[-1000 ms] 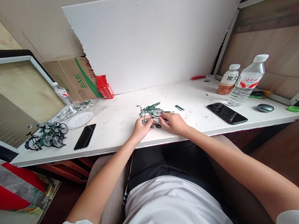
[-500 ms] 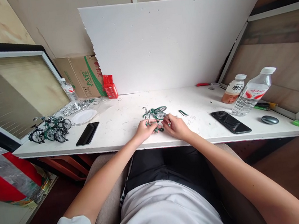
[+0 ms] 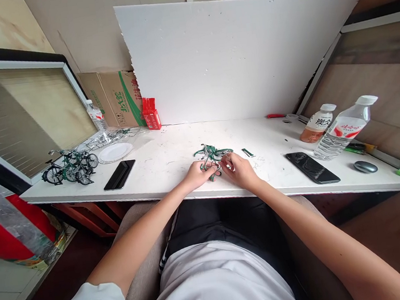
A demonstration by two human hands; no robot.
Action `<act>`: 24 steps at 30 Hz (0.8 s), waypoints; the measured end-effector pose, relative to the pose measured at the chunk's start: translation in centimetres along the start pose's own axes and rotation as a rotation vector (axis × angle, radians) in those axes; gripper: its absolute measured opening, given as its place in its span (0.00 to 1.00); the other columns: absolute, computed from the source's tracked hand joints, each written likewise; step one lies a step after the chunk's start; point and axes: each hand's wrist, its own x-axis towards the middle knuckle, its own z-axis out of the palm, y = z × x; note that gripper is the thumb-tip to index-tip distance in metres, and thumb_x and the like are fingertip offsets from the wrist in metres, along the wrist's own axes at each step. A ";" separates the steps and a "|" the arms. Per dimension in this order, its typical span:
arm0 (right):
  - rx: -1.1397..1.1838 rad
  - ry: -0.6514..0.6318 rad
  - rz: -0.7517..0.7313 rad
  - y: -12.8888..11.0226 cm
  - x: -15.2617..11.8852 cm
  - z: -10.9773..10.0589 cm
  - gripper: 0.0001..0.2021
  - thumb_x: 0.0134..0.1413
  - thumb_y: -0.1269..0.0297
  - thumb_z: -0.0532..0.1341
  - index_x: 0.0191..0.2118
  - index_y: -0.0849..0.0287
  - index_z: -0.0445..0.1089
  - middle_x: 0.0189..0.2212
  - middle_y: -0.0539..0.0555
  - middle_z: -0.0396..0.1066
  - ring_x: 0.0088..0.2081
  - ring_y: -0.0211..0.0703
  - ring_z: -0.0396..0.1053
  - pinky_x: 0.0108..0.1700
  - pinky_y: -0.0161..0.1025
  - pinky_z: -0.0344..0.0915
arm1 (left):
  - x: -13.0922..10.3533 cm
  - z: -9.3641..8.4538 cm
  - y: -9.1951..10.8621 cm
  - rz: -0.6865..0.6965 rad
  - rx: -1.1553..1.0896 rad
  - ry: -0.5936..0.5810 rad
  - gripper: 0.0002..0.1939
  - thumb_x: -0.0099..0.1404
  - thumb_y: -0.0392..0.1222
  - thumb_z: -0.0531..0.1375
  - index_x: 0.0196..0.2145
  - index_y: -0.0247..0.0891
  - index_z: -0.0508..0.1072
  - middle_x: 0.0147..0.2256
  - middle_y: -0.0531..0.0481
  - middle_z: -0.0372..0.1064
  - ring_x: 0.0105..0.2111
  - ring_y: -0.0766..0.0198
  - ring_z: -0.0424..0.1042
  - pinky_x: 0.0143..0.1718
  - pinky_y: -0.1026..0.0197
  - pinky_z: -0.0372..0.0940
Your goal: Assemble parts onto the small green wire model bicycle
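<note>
Near the table's front edge, my left hand point(image 3: 198, 175) grips a small green model part point(image 3: 217, 172) between thumb and fingers. My right hand point(image 3: 238, 168) is closed in a pinch at the right side of that part; what its fingertips hold is too small to make out. Just behind the hands a green miniature bicycle point(image 3: 214, 152) lies on the white table point(image 3: 170, 148). To its right is a small flat green piece point(image 3: 247, 152).
Several finished miniature bicycles point(image 3: 71, 168) stand at the left, near white plates point(image 3: 115, 152) and a phone point(image 3: 120, 175). At the right are another phone point(image 3: 312, 168), two bottles point(image 3: 346, 127) point(image 3: 318, 123) and a mouse point(image 3: 365, 166). A red box point(image 3: 151, 113) stands behind.
The camera view has turned slightly, shifting the table. The held part has tilted between my hands, and my right fingers have shifted a little at its side.
</note>
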 end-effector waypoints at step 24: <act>-0.412 -0.188 0.494 6.1 0.2 -2.5 0.15 0.70 0.58 0.57 0.42 0.56 0.81 0.43 0.62 0.75 0.52 0.57 0.69 0.38 0.42 0.63 | 1.1 -4.5 0.1 -0.161 -0.040 0.149 0.18 0.65 0.54 0.69 0.34 0.33 0.77 0.37 0.38 0.81 0.29 0.66 0.72 0.32 0.63 0.65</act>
